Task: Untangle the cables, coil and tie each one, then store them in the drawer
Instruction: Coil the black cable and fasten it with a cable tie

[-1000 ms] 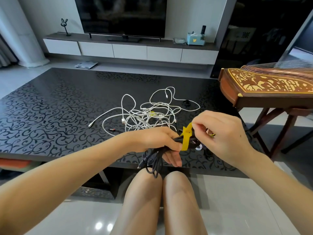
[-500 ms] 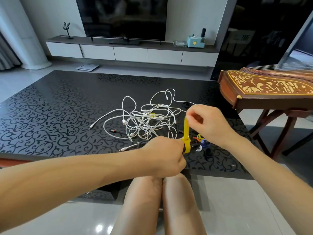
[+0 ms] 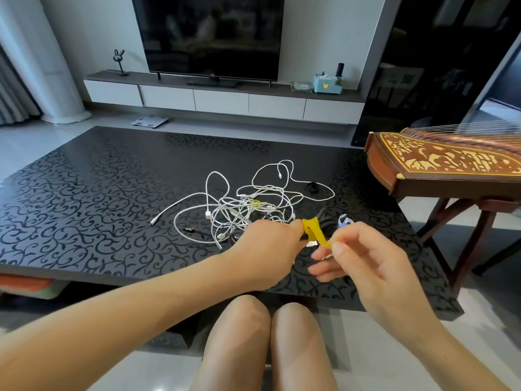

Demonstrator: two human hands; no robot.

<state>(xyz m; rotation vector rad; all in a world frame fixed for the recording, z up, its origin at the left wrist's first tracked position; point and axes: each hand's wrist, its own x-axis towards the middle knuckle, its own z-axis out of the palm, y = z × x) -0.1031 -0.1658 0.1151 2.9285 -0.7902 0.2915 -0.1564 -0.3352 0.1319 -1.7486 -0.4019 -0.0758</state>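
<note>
nearest, above the front edge of the black patterned table [image 3: 84,207], the two hands meet. the left hand [image 3: 267,249] is clenched around a coiled black cable [image 3: 328,221]. most of the cable is hidden inside the fist, and only a few dark strands stick out past the thumb toward the right.

a yellow strap tie [image 3: 313,231] is looped around that bundle right at the thumb. its free tail slants down and to the right, toward the person, into the right hand [image 3: 363,263]. that hand pinches the tail's end between thumb and forefinger, with the other fingers loosely spread.

so the strap's long axis points from the left fist to the right hand, and the right hand is the one placed to draw it. the pull, i judge, should run along that line, away from the bundle, to cinch the loop before the tail is wrapped back over.

beyond the hands, mid-table, lies the tangle of white cables [image 3: 245,207], not yet sorted and nearer the left hand.

far off, the white tv cabinet [image 3: 220,97] shows drawer fronts. whether one of them is the drawer meant i cannot tell.
</note>
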